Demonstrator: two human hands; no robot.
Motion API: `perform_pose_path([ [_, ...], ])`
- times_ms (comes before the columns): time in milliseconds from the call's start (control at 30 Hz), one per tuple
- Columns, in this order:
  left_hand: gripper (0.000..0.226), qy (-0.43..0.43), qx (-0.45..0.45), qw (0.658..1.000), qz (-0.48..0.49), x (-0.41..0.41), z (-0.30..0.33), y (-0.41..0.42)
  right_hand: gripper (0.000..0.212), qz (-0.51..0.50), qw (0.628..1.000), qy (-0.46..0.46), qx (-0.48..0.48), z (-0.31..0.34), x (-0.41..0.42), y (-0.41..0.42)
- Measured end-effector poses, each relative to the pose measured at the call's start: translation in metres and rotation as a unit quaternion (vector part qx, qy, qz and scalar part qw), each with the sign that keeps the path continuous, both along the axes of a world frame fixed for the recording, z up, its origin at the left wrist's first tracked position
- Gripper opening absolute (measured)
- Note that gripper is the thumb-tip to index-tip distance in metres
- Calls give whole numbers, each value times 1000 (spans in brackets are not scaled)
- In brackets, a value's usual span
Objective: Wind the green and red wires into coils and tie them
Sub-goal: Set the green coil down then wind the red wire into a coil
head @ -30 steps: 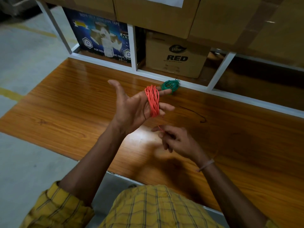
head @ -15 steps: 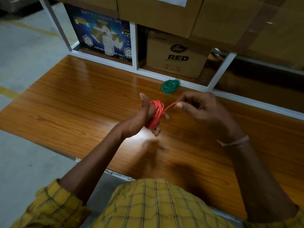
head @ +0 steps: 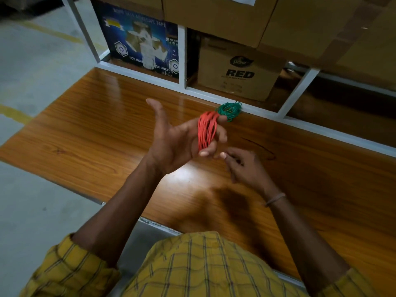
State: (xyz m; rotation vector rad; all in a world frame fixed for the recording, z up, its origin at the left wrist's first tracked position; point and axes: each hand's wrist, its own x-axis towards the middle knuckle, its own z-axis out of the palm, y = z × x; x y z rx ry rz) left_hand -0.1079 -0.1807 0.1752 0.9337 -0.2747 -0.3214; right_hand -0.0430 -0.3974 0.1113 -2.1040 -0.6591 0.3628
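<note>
right hand (head: 246,166) sits nearest, fingers curled, maybe pinching the loose wire end, i cannot tell; left hand (head: 177,140) is spread with the red wire (head: 206,130) looped round its fingers; green wire (head: 229,110) lies coiled beyond; slack could let loops slide off

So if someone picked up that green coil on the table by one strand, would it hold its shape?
Probably only loosely. The green coil lies as a ragged bundle of thin loops on the table, so it looks light and floppy, apt to sag. I can't see a tie on it, so loops might spill. The red coil keeps its form around the left hand's fingers.
</note>
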Motion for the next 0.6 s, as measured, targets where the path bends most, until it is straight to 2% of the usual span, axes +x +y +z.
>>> perform_pose_path([
  [133,145,7,-27,997,75,15,2,4,29,26,997,-67,-28,-4,-14,3],
  [267,138,27,3,986,167,25,-8,-7,29,92,978,-150,-109,8,-21,6],
  [433,138,56,170,957,229,37,-18,-10,21,155,973,-129,-114,40,-26,-1],
  [533,149,45,300,938,169,31,-28,-8,24,176,976,-95,-87,70,-19,-6],
  [600,137,26,352,929,113,24,-35,-8,19,165,982,-81,-53,88,-8,-9],
])
